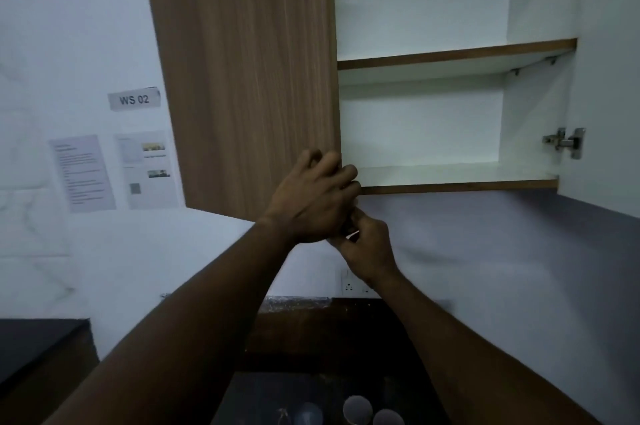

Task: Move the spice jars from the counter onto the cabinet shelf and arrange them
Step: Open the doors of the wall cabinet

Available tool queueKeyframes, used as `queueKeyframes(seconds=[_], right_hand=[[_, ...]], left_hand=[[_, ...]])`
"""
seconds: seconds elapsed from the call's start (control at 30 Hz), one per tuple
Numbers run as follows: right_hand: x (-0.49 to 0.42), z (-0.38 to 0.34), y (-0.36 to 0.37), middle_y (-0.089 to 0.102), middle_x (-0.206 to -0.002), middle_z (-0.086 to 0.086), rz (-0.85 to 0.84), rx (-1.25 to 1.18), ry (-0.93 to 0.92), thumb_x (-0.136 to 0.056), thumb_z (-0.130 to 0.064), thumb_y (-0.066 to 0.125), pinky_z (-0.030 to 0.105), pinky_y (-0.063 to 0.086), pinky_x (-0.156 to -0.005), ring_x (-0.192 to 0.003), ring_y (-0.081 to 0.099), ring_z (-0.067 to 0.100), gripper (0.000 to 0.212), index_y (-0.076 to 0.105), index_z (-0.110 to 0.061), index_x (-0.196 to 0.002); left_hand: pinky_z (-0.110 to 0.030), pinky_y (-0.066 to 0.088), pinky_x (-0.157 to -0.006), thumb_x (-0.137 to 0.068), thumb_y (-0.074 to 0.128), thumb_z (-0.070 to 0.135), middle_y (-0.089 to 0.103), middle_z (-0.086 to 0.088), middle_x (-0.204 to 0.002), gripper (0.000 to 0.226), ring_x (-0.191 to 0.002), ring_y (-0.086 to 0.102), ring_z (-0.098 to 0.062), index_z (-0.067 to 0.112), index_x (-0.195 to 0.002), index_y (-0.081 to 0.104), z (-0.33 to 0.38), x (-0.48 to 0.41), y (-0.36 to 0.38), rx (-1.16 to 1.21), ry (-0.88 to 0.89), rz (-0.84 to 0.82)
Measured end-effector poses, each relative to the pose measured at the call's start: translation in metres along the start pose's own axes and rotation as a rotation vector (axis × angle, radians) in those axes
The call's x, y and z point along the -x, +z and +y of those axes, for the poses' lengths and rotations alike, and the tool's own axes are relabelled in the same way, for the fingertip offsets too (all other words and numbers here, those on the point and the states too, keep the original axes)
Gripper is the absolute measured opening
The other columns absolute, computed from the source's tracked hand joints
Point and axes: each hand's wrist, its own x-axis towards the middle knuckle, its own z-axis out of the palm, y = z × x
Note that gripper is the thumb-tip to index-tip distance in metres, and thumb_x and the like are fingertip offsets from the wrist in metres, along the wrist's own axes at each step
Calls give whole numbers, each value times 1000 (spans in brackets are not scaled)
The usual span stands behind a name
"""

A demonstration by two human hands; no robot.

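Note:
The wall cabinet stands half open; its lower shelf [450, 175] and upper shelf [450, 55] are bare and white. My left hand [311, 199] curls its fingers around the lower right corner of the closed wooden door [242, 78]. Just beneath it, my right hand [369, 248] is raised with its fingers bunched, partly hidden behind the left; a small pale glint shows between them and I cannot tell what it is. Far below, on the dark counter [311, 338], a few round spice jar tops [357, 409] show at the bottom edge.
The right cabinet door [606, 95] hangs open, its metal hinge [564, 142] on the inside. A wall socket [349, 286] sits under the cabinet. Printed sheets [83, 171] and a "WS 02" label [134, 99] are stuck on the left wall.

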Motion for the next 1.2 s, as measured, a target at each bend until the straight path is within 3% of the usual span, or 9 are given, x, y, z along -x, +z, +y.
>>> queueKeyframes(seconds=[0.07,0.23,0.3,0.4,0.5,0.63,0.77,0.97,1.2], right_hand=[[13,-27,12,70,-73,-6,24,17,-76,-82,-36,75,25,51,-58,-65,64,8,26,69,-14,-93],[47,-89,50,59,-65,-8,73,30,-175,-83,-42,70,17,37,-55,-56,53,10,26,63,-17,-87],[58,-113,68,60,-70,-8,42,48,-193,-81,-43,72,19,40,-55,-57,54,10,29,63,-17,-90],[73,-144,93,61,-83,-11,-48,36,-198,-77,-40,76,30,52,-58,-69,60,12,36,60,-20,-101],[83,-168,118,56,-96,-20,-107,-3,-199,-75,-48,78,17,50,-65,-83,59,1,44,51,-31,-106],[87,-196,150,50,-133,-18,-315,26,-142,-72,-59,80,28,55,-87,-113,57,1,78,41,-34,-135],[92,-216,178,37,-153,-16,-459,143,-226,-76,-48,74,35,51,-101,-133,51,15,90,23,-41,-150],[71,-248,217,33,-163,-9,-672,260,-267,-81,-42,69,41,45,-109,-143,41,22,89,22,-40,-156],[44,-279,237,31,-164,-8,-676,286,-307,-84,-32,69,44,44,-111,-145,39,23,86,25,-34,-158]], left_hand=[[-47,35,-84,-96,53,38,58,-5,-96,25,-94,43,-29,15,-92,61,-5,21,-22,-20,-7,73],[-48,38,-83,-93,52,32,60,-6,-100,18,-93,48,-31,15,-91,60,-15,80,-77,-22,-48,121],[-48,37,-83,-92,53,31,62,-6,-103,18,-93,51,-32,16,-92,62,-22,107,-98,-32,-95,118],[-44,36,-78,-92,54,31,64,-8,-113,20,-93,49,-33,14,-94,66,-31,145,-126,-17,-192,103],[-44,44,-71,-96,48,27,64,-12,-124,27,-86,47,-34,10,-91,69,-43,177,-151,47,-226,62],[-45,48,-66,-92,52,26,62,-14,-128,26,-87,49,-33,8,-90,71,-69,219,-185,12,-296,-36],[-42,49,-73,-90,55,25,60,-13,-131,26,-94,50,-34,7,-96,73,-85,261,-199,-82,-447,-117],[-46,58,-80,-92,54,20,58,-8,-139,35,-111,50,-41,10,-119,73,-112,305,-217,-144,-683,-341],[-54,44,-106,-87,57,30,58,-2,-140,46,-140,31,-50,17,-131,60,-104,294,-222,-248,-1047,-606]])
